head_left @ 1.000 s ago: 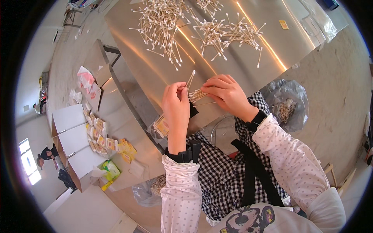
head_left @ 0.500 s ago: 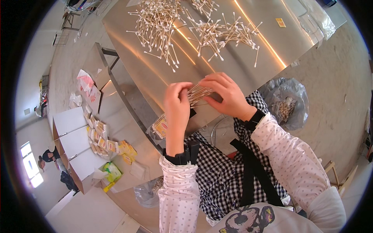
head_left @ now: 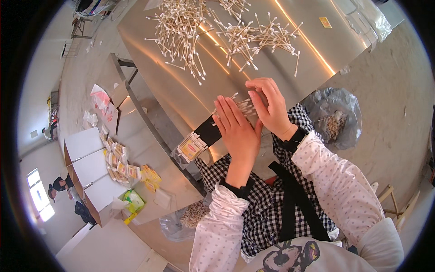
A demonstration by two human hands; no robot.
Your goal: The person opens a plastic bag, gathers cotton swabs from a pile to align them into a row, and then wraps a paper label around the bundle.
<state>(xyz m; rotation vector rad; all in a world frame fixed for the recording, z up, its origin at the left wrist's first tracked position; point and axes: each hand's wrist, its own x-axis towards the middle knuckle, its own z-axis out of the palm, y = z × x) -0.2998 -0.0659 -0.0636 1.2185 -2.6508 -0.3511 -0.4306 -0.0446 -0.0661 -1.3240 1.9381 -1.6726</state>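
A small bundle of cotton swabs (head_left: 245, 107) with white tips lies between my hands near the table's front edge. My left hand (head_left: 239, 136) is flat with fingers stretched out, covering part of the bundle. At the other end of the swabs is my right hand (head_left: 271, 108), its thumb apart from its slightly bent fingers. Left of my left hand, a clear bag packed with swabs and a yellow label card (head_left: 192, 146) sits by a black flat piece (head_left: 208, 132). A large heap of loose swabs (head_left: 181, 36) and a smaller heap (head_left: 253, 38) lie farther back.
The metal table (head_left: 290, 72) carries a small yellow card (head_left: 325, 22) at the far right. Grey plastic bags holding swabs stand below, one at the right (head_left: 346, 131) and one at the left (head_left: 174, 222). A side table holds packed swab bags (head_left: 118, 158) and an open carton (head_left: 90, 167).
My left hand has swung right and flattened over the swabs, uncovering the packed bag and the black piece. My right hand's fingers have lifted and loosened from the bundle.
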